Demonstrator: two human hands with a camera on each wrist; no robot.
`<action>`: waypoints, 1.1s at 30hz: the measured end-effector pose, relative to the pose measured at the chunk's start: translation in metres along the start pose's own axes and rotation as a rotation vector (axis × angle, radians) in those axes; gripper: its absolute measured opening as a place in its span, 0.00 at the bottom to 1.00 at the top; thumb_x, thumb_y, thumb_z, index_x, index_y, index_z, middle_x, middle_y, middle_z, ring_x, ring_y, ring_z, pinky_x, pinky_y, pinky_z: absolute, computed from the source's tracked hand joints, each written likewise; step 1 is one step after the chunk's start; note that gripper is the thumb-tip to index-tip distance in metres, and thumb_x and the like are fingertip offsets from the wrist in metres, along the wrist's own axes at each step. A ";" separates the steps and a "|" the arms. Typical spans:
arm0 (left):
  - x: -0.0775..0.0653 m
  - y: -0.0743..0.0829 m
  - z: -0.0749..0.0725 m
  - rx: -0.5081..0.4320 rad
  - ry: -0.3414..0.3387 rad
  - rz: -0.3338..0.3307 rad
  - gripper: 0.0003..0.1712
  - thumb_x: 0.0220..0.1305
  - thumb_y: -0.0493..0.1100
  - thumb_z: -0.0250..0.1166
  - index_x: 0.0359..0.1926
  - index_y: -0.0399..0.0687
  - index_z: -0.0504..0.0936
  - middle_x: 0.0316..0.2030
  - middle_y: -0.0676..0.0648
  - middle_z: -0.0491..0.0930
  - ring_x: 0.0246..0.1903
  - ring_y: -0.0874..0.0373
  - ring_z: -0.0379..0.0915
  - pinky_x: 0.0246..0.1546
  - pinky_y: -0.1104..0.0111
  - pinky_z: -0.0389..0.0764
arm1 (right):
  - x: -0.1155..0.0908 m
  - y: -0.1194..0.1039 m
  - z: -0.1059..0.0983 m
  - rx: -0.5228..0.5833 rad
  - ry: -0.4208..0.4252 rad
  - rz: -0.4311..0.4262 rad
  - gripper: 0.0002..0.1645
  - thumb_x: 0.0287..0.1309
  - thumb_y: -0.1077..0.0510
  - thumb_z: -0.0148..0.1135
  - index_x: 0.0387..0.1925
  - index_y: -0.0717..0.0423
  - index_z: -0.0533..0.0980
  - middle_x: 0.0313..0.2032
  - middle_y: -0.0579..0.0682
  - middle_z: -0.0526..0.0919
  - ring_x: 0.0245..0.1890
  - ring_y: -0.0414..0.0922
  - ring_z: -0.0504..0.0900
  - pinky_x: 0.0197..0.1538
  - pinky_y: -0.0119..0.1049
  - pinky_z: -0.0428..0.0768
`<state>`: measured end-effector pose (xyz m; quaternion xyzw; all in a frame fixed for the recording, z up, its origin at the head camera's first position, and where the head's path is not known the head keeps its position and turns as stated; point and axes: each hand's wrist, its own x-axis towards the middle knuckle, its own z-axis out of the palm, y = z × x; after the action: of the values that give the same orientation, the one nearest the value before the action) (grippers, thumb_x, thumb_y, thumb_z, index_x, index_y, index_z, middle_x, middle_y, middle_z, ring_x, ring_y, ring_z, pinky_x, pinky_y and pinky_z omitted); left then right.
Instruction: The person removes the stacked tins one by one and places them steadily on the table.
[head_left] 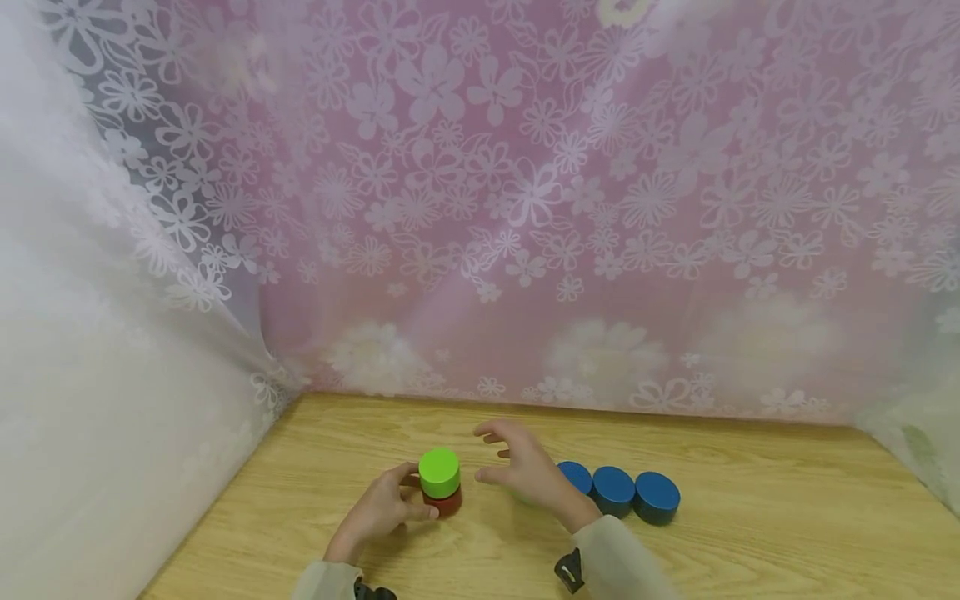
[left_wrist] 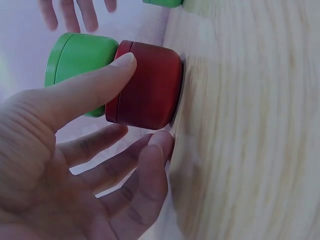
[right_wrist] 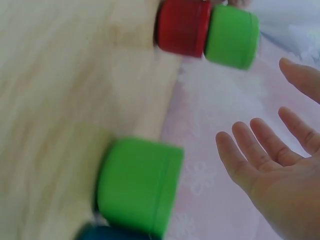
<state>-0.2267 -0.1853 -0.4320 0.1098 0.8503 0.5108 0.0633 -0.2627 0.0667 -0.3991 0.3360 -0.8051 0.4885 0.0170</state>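
Observation:
A bright green lidded round tin (head_left: pixel 439 472) stands on top of a dark red round tin (head_left: pixel 444 502) on the wooden table. My left hand (head_left: pixel 381 505) is around the red tin, its thumb (left_wrist: pixel 100 86) lying along the tin's side and its fingers bent at the opposite side. My right hand (head_left: pixel 528 471) hovers to the right of the stack with fingers spread and nothing in them. Below its palm, another green tin (right_wrist: pixel 137 185) stands on the table, mostly hidden by that hand in the head view.
To the right, three blue tins stand in a row: one partly behind the right wrist (head_left: pixel 575 476), a middle blue tin (head_left: pixel 613 490) and an outer blue tin (head_left: pixel 657 497). A pink flowered curtain (head_left: pixel 525 250) hangs along the table's back edge, with pale cloth (head_left: pixel 135 375) at the left.

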 end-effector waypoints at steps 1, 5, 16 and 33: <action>0.000 0.000 0.000 -0.013 0.000 -0.010 0.39 0.56 0.35 0.77 0.65 0.26 0.69 0.55 0.30 0.78 0.50 0.33 0.79 0.31 0.53 0.84 | 0.002 0.000 0.004 0.002 -0.005 -0.004 0.28 0.58 0.68 0.72 0.59 0.67 0.74 0.59 0.65 0.76 0.58 0.66 0.75 0.56 0.61 0.77; 0.000 -0.001 0.001 -0.061 -0.011 -0.021 0.41 0.57 0.35 0.76 0.67 0.25 0.67 0.55 0.30 0.78 0.49 0.38 0.80 0.25 0.59 0.82 | 0.007 0.000 0.017 0.015 -0.015 -0.015 0.28 0.56 0.68 0.72 0.58 0.67 0.74 0.58 0.65 0.76 0.57 0.66 0.76 0.54 0.62 0.78; 0.001 -0.001 0.004 -0.095 -0.010 -0.035 0.43 0.57 0.34 0.76 0.68 0.25 0.64 0.57 0.31 0.76 0.49 0.43 0.80 0.26 0.59 0.82 | 0.016 -0.002 0.044 0.031 -0.044 0.015 0.30 0.55 0.66 0.75 0.59 0.66 0.74 0.58 0.60 0.76 0.58 0.61 0.75 0.55 0.60 0.78; 0.002 -0.001 0.008 -0.068 -0.010 -0.004 0.41 0.57 0.35 0.77 0.67 0.25 0.68 0.56 0.33 0.77 0.50 0.41 0.78 0.29 0.58 0.83 | 0.016 -0.006 0.054 -0.042 -0.034 0.005 0.18 0.55 0.68 0.75 0.47 0.56 0.80 0.55 0.53 0.78 0.57 0.56 0.75 0.55 0.50 0.80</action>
<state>-0.2268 -0.1791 -0.4369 0.1083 0.8324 0.5386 0.0722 -0.2551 0.0139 -0.4168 0.3417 -0.8161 0.4659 0.0091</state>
